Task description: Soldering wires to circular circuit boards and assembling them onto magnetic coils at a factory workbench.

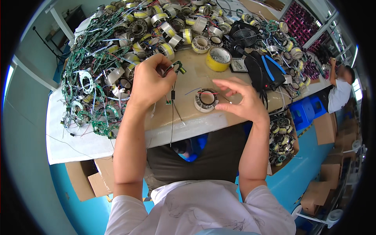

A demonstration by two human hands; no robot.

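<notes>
My left hand [152, 80] is closed on a green circuit board [180, 67], whose far edge shows past the fingers. Thin wires hang down from it, one with a small black block [173, 95]. A ring-shaped motor coil [205, 105] with a pale rim lies flat on the table, with blue and red leads sticking out. Beside the coil hovers my right hand [244, 100], thumb and fingers apart and nothing visible in its grasp.
Heaped green ring boards [86, 82] lie at left; yellow-banded coils [166, 51] cover the back. A yellow tape roll [218, 59], blue-handled pliers [268, 69] on a black box [258, 80], and a black fan [246, 36] stand at right. Another person [340, 96] sits far right.
</notes>
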